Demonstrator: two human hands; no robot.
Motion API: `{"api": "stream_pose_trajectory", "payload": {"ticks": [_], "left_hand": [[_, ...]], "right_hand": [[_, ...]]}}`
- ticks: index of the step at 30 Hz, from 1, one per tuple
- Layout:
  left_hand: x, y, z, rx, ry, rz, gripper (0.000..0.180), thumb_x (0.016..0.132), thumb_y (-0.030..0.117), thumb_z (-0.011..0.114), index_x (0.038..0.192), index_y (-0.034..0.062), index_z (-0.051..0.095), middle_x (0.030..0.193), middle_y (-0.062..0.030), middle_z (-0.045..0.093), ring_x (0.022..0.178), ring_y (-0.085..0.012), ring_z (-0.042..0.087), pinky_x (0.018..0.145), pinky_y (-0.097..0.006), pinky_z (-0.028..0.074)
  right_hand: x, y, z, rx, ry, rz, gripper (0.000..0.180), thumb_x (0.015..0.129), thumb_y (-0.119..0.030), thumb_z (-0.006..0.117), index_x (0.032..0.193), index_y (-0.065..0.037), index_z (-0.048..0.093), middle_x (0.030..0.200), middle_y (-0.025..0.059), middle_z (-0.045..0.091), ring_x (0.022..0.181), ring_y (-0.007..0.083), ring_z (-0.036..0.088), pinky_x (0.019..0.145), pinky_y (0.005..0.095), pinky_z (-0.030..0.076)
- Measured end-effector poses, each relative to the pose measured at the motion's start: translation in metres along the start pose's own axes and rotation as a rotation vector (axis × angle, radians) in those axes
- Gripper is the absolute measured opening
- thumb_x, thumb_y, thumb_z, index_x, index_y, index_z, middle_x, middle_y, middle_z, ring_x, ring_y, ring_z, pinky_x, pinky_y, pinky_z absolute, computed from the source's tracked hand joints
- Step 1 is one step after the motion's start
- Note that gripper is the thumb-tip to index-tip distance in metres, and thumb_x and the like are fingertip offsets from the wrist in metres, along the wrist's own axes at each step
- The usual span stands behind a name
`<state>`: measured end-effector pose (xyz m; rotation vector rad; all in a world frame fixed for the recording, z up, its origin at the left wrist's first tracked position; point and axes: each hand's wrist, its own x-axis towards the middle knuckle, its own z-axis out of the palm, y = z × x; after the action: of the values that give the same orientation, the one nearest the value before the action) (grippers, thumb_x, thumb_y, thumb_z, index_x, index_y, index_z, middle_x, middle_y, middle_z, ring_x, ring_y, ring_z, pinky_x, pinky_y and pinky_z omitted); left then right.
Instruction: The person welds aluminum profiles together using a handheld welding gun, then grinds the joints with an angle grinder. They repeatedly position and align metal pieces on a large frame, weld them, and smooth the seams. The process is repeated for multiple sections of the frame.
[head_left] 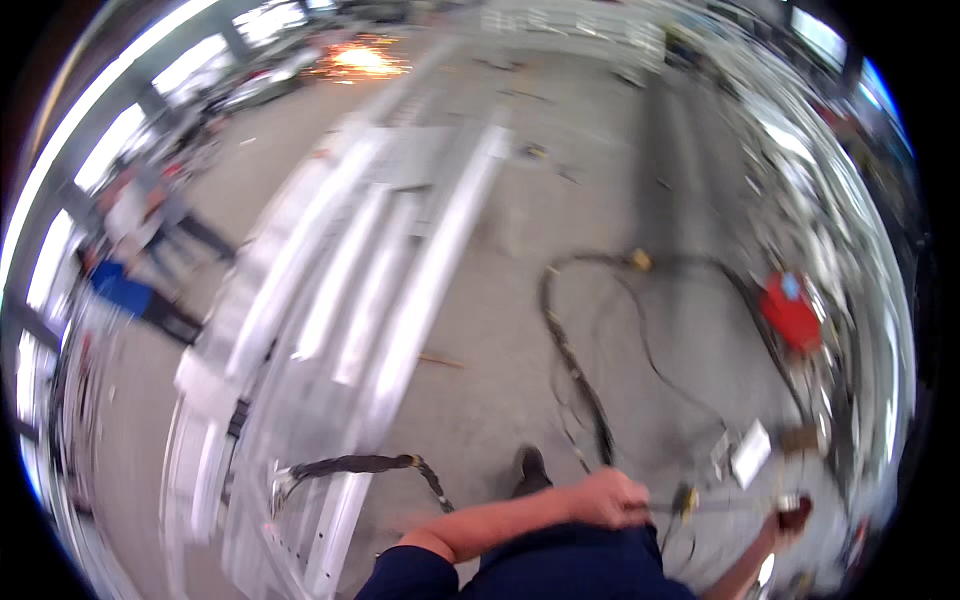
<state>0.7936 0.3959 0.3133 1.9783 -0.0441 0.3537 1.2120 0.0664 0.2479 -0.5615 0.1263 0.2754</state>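
Observation:
My left hand (612, 499) is closed in a fist in front of my body, with the forearm reaching across from the left. What it grips, if anything, is hidden. A thick black cable (582, 385) runs down the floor to just behind this fist. Lower right, my right hand (776, 532) is blurred and seems closed around a small dark-brown object (796, 514) with a pale part, whose kind I cannot make out. Between the hands stretches a thin greyish line, and a small yellow-and-black thing (686, 499) shows there.
Long pale metal beams (440, 275) lie on a frame at left, with a black-wrapped cable (352, 465) over it. A red object (792, 312) and a white box (750, 454) stand at right. People (125, 285) are far left; sparks (362, 62) fly at the back.

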Motion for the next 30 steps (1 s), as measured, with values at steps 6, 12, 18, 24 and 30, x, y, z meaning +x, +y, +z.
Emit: {"api": "stream_pose_trajectory", "payload": {"ticks": [6, 12, 18, 24, 30], "left_hand": [[0.02, 0.003, -0.025, 0.006, 0.137, 0.101, 0.029, 0.089, 0.029, 0.065, 0.08, 0.0039, 0.054, 0.07, -0.0167, 0.056, 0.069, -0.0405, 0.057, 0.058, -0.047, 0.044], [0.079, -0.015, -0.042, 0.0, 0.211, 0.006, 0.028, 0.09, 0.029, 0.064, 0.082, 0.0039, 0.055, 0.071, -0.018, 0.057, 0.069, -0.0423, 0.057, 0.058, -0.049, 0.044], [0.198, -0.067, -0.051, 0.024, 0.257, -0.088, 0.028, 0.09, 0.03, 0.063, 0.083, 0.0035, 0.055, 0.072, -0.0192, 0.057, 0.071, -0.0434, 0.057, 0.06, -0.051, 0.043], [0.337, -0.103, -0.039, 0.067, 0.184, -0.307, 0.025, 0.091, 0.029, 0.06, 0.092, 0.0037, 0.057, 0.079, -0.0216, 0.059, 0.083, -0.044, 0.058, 0.069, -0.052, 0.045], [0.401, -0.182, -0.044, 0.041, 0.198, -0.422, 0.035, 0.087, 0.023, 0.062, 0.116, 0.0035, 0.057, 0.09, -0.0209, 0.062, 0.09, -0.0413, 0.059, 0.077, -0.05, 0.045]], "right_hand": [[0.11, 0.083, 0.038, 0.004, 0.084, 0.087, 0.03, 0.09, -0.029, 0.057, 0.11, -0.009, 0.062, 0.105, 0.004, 0.066, 0.101, 0.0181, 0.061, 0.093, 0.0384, 0.051], [0.222, 0.137, 0.025, -0.001, 0.072, 0.077, 0.031, 0.092, -0.032, 0.052, 0.115, -0.014, 0.062, 0.109, -0.0005, 0.065, 0.106, 0.0141, 0.059, 0.096, 0.0375, 0.048], [0.363, 0.205, 0.03, 0.134, 0.164, 0.328, 0.013, 0.092, -0.023, 0.053, 0.1, -0.013, 0.051, 0.092, -0.0012, 0.052, 0.088, 0.0132, 0.052, 0.078, 0.0344, 0.045], [0.461, 0.24, 0.118, 0.289, 0.383, 0.838, 0.035, 0.094, -0.013, 0.056, 0.074, -0.013, 0.026, 0.06, -0.0016, 0.025, 0.051, 0.0117, 0.032, 0.047, 0.0285, 0.033], [0.566, 0.253, 0.182, -0.095, 0.242, 0.774, 0.032, 0.099, -0.017, 0.049, 0.074, -0.011, 0.031, 0.061, -0.0006, 0.023, 0.05, 0.0129, 0.026, 0.047, 0.0291, 0.024]]}}
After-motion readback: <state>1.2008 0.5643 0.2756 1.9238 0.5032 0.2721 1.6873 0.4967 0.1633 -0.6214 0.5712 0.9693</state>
